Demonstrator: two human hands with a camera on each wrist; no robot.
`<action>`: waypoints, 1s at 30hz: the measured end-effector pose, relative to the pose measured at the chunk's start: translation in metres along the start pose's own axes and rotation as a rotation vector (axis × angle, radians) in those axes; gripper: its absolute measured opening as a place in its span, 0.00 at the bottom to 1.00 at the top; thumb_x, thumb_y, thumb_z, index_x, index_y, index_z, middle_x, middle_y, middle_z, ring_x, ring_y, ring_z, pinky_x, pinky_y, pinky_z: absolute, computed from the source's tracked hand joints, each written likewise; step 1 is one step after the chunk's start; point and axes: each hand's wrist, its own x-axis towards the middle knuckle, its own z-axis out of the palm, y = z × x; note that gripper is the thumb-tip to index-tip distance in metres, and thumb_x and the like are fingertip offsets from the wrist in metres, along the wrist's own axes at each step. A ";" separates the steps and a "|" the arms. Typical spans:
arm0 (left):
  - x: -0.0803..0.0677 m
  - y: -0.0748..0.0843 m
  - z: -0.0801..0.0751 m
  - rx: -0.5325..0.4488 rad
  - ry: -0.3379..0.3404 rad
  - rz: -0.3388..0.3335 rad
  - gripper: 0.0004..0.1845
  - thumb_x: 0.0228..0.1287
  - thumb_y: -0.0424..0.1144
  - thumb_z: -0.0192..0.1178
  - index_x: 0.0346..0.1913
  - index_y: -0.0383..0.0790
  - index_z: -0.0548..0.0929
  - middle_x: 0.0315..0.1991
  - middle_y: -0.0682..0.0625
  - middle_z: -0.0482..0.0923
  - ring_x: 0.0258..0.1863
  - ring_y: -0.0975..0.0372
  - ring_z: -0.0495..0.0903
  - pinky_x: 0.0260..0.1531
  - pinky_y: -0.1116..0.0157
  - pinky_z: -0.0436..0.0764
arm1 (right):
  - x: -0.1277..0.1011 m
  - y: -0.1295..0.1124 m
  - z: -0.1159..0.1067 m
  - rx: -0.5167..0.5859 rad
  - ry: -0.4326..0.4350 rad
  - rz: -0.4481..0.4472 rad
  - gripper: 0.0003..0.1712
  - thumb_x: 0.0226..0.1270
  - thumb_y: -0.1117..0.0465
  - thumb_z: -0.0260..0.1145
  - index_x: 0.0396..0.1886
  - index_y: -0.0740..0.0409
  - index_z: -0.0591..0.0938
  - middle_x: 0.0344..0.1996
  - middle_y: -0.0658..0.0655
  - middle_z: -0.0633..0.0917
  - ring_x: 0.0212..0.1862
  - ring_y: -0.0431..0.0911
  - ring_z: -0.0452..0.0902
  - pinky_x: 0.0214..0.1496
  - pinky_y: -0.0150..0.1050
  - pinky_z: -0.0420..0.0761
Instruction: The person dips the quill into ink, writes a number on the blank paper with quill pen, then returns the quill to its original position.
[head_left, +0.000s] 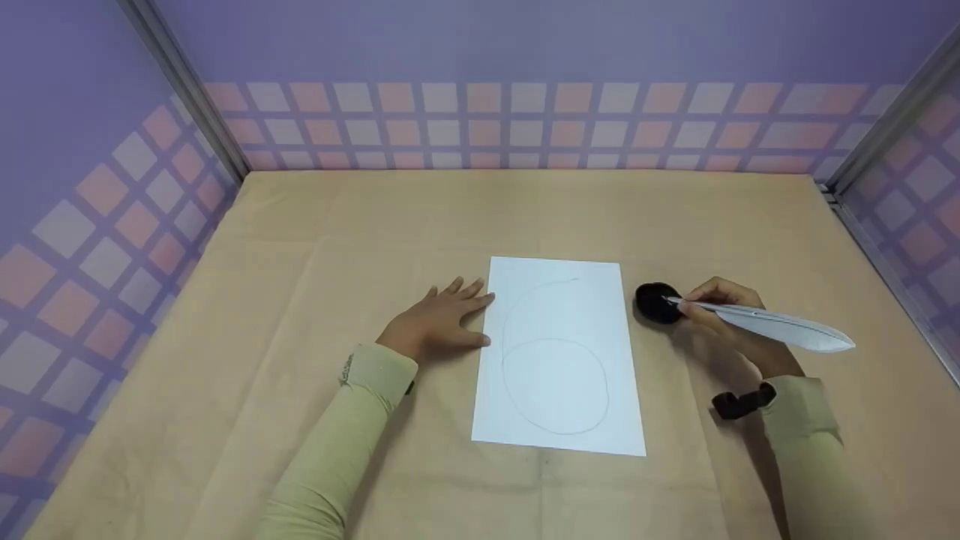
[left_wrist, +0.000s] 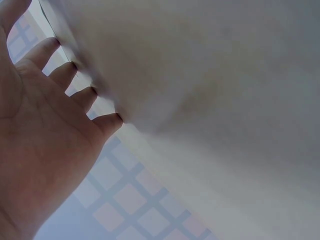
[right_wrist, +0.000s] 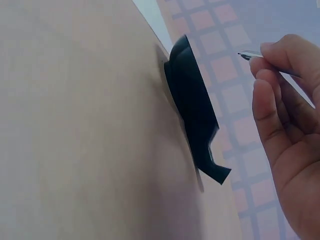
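A white feather quill pen (head_left: 787, 328) is pinched between the thumb and fingers of my right hand (head_left: 724, 304). Its tip points over a small round black dish (head_left: 651, 301) to the right of the paper. The right wrist view shows the metal nib (right_wrist: 246, 55) just above and apart from the dish's rim, and a bent spout or handle at one end of the dish. My left hand (head_left: 442, 319) lies with fingers spread, its fingertips at the left edge of a white sheet of paper (head_left: 551, 390). A thin line shaped like a large 6 runs over the sheet.
A beige cloth (head_left: 360, 225) covers the table. Purple panels with pink and white squares (head_left: 484, 131) enclose the back and sides, joined by metal posts (head_left: 187, 82) at the corners. A black strap (head_left: 742, 403) sits at my right wrist.
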 end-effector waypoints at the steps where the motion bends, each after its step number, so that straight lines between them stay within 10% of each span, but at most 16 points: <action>1: 0.000 0.000 0.000 -0.001 -0.001 0.002 0.41 0.63 0.61 0.55 0.76 0.58 0.53 0.78 0.56 0.39 0.78 0.55 0.35 0.75 0.47 0.36 | -0.001 0.000 -0.001 -0.001 0.010 0.002 0.08 0.61 0.75 0.64 0.37 0.78 0.77 0.32 0.50 0.87 0.32 0.40 0.82 0.33 0.26 0.81; 15: 0.001 0.000 -0.001 0.022 -0.013 -0.009 0.41 0.63 0.63 0.54 0.76 0.59 0.51 0.78 0.57 0.38 0.78 0.55 0.34 0.75 0.47 0.36 | -0.005 0.012 -0.012 -0.057 0.051 -0.037 0.07 0.63 0.73 0.63 0.36 0.78 0.77 0.34 0.65 0.85 0.34 0.44 0.81 0.34 0.26 0.79; 30: -0.001 0.000 0.001 0.014 0.010 -0.005 0.40 0.64 0.62 0.54 0.76 0.60 0.52 0.78 0.58 0.38 0.78 0.55 0.35 0.75 0.48 0.37 | -0.006 0.004 -0.016 -0.230 0.014 0.060 0.10 0.66 0.65 0.64 0.39 0.70 0.81 0.35 0.60 0.85 0.35 0.38 0.80 0.38 0.25 0.77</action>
